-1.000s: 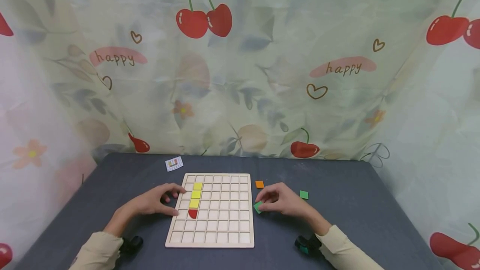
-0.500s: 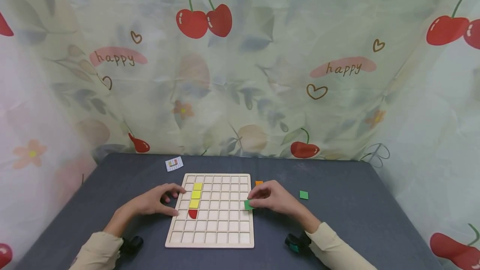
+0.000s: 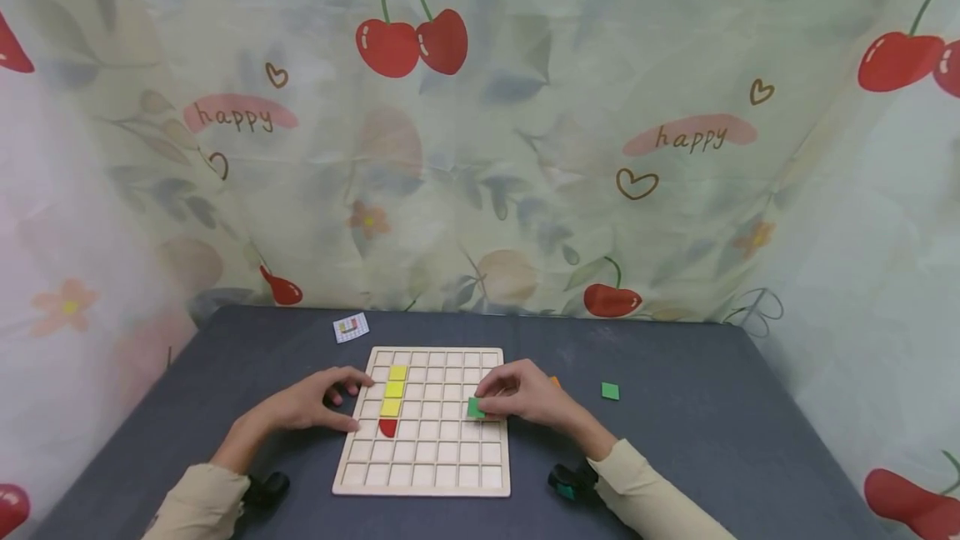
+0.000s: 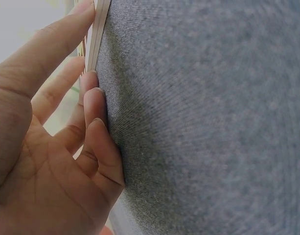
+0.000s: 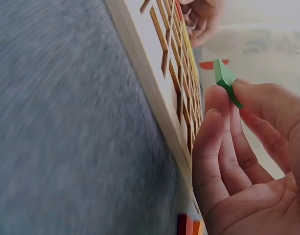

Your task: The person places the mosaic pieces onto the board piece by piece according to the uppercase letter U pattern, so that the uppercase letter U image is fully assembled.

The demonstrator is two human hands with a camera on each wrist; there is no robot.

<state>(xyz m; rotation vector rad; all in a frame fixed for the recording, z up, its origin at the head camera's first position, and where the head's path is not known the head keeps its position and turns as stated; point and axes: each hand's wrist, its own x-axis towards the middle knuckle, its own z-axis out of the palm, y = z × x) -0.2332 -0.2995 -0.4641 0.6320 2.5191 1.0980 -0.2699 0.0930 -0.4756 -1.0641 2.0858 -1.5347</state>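
Cherry-printed cloth backs a dark table bearing the gridded board.

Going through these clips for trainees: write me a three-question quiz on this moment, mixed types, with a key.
1. Multiple choice. What does the right hand pinch?
A. An orange tile
B. A green tile
C. A card
2. True or false. The red piece lies nearer the person than the yellow tiles do.
3. Count. How many yellow tiles lie on the board?

Key
1. B; the right wrist view shows it between thumb and fingertips.
2. True.
3. Three, in one column.
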